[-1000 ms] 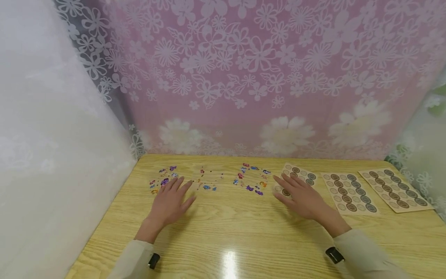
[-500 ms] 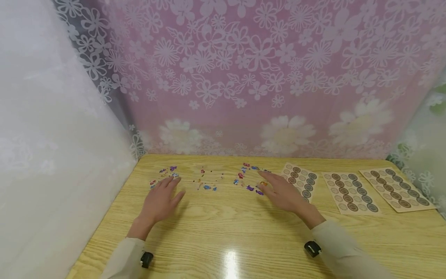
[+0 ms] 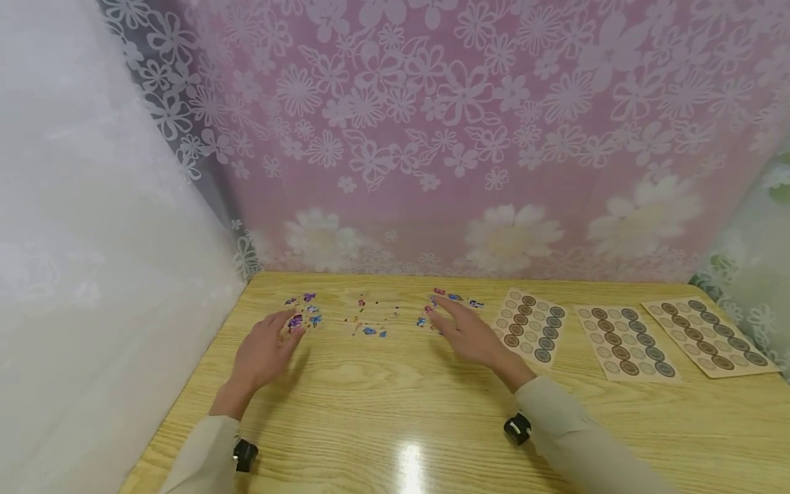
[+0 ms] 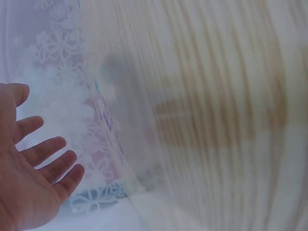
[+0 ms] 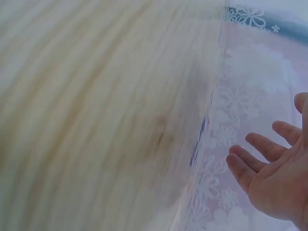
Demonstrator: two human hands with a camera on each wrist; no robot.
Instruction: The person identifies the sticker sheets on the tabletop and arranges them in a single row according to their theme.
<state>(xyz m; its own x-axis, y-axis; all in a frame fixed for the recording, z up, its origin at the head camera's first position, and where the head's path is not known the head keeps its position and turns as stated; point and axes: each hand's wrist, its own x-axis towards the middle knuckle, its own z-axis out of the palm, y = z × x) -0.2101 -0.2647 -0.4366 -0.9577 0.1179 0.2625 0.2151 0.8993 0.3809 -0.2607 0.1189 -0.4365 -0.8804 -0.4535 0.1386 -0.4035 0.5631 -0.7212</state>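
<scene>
My left hand [image 3: 262, 353] hovers at the front left of a group of small colourful stickers [image 3: 313, 319], its fingertips overlapping them in the head view. In the left wrist view that hand [image 4: 36, 168] has its fingers loosely spread and holds nothing. My right hand [image 3: 472, 337] reaches over another colourful sticker group [image 3: 455, 297] and hides its lower part. The right wrist view shows this hand [image 5: 274, 166] with relaxed, slightly bent fingers and nothing in them. Between the hands lies a third group of tiny stickers [image 3: 369, 331], seemingly on a clear backing.
Three cream sheets with rows of round brown and grey stickers lie on the right: a near one [image 3: 529, 326], a middle one [image 3: 628, 343] and a far-right one [image 3: 710, 336]. The wood-grain table [image 3: 370, 418] ends at a pink floral curtain [image 3: 395, 171].
Both hands have moved left. The right hand has left the nearest cream sheet and now overlaps the right colourful group; the left hand has uncovered more of the left group.
</scene>
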